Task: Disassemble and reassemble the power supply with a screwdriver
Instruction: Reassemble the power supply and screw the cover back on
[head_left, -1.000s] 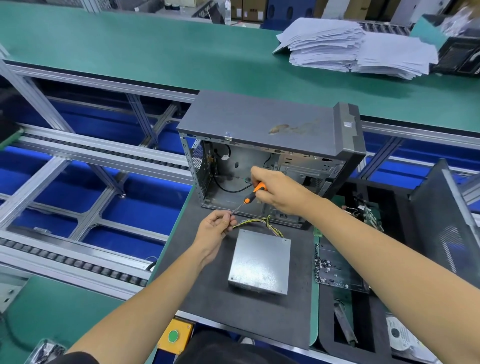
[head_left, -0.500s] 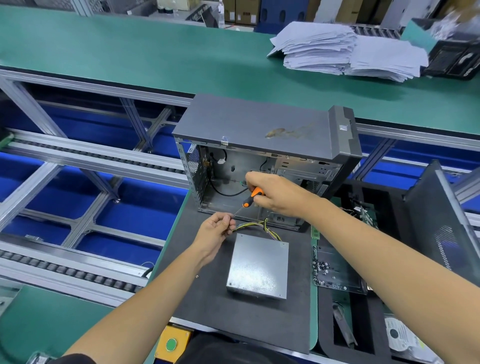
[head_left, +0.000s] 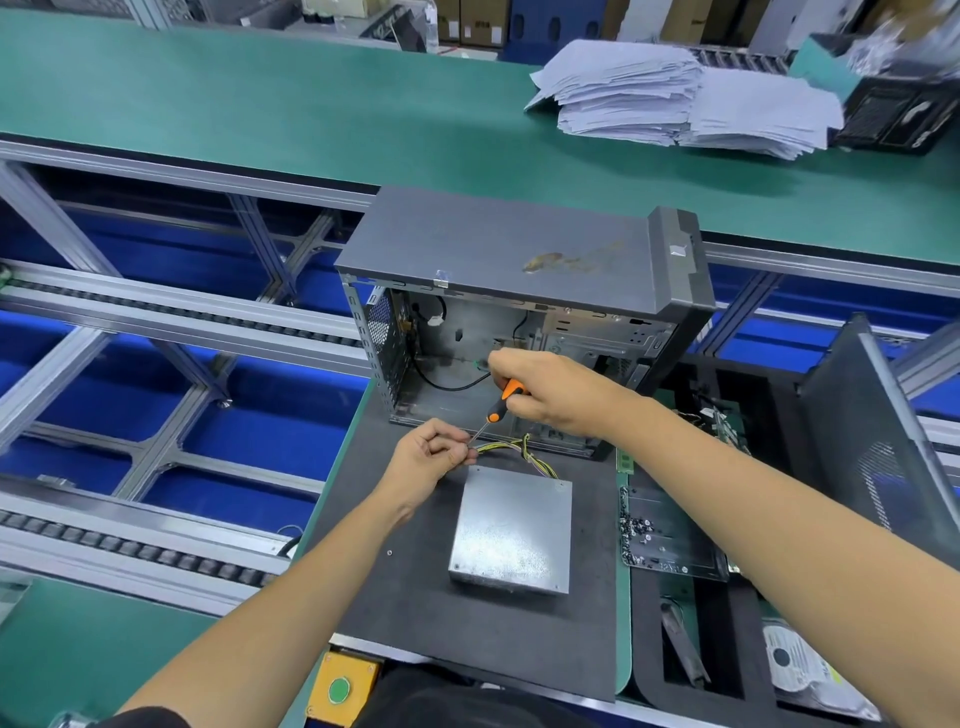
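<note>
The silver power supply box (head_left: 511, 530) lies flat on the dark mat (head_left: 415, 597), its yellow and black wires (head_left: 514, 449) trailing toward the open grey computer case (head_left: 498, 249). My right hand (head_left: 550, 389) grips the orange-and-black handle of the screwdriver (head_left: 501, 402), whose shaft slants down to the left. My left hand (head_left: 428, 457) has its fingers curled at the screwdriver tip, pinching something too small to make out. Both hands hover just in front of the case opening.
A circuit board (head_left: 660, 535) lies right of the mat, with a black foam tray (head_left: 696, 649) and a hard drive (head_left: 800, 670) beyond it. A case side panel (head_left: 878, 431) leans at right. Paper stacks (head_left: 675, 98) sit on the far green bench. A yellow button box (head_left: 340, 686) is near me.
The view shifted slightly. My right hand with the screwdriver moved a little down and closer to my left hand; the power supply has not moved.
</note>
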